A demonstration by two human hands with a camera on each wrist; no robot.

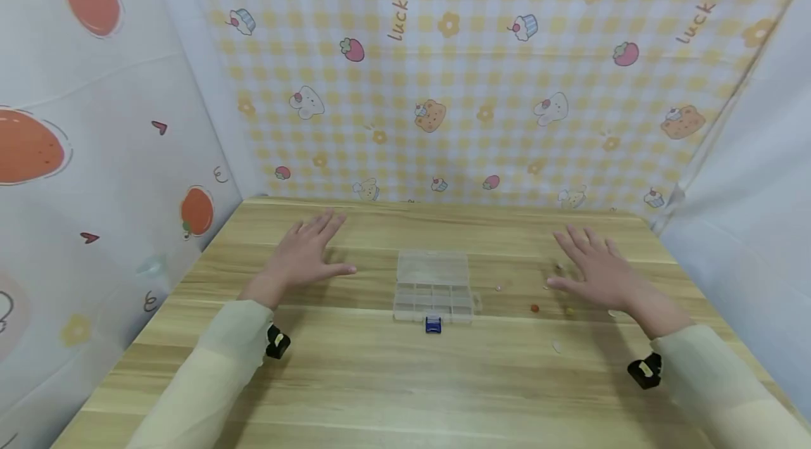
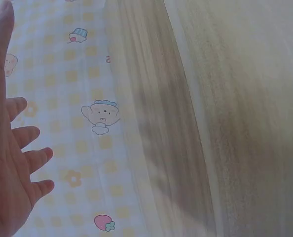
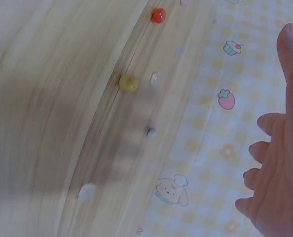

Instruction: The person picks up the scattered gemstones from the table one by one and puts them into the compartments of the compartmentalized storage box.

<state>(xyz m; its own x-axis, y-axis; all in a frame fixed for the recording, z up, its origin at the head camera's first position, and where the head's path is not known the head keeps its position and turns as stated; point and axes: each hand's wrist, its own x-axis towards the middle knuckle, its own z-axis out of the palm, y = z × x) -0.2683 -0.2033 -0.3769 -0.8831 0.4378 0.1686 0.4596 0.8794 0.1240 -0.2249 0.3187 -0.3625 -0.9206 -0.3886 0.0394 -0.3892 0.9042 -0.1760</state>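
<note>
My left hand [image 1: 303, 255] hovers over the left of the table with its fingers spread and holds nothing. On the other side my right hand [image 1: 598, 272], equally spread and holding nothing, hangs above several small beads. Among these are an orange-red bead [image 1: 535, 308], a yellow bead [image 3: 128, 83], a small greyish bead [image 3: 151, 132] and a whitish flat piece [image 3: 86, 191]. Between the hands lies a clear plastic compartment box [image 1: 434, 302], its lid [image 1: 433, 267] folded back and its blue latch [image 1: 434, 324] facing me. No contents show in its compartments.
The wooden table [image 1: 380, 386] meets a yellow checked cloth [image 1: 405, 83] at the back. White cloth hangs at the left [image 1: 114, 153] and right [image 1: 747, 224]. Another clear piece [image 1: 556, 347] lies nearer me, right of the box. A black wrist device [image 1: 277, 342] sits at each sleeve.
</note>
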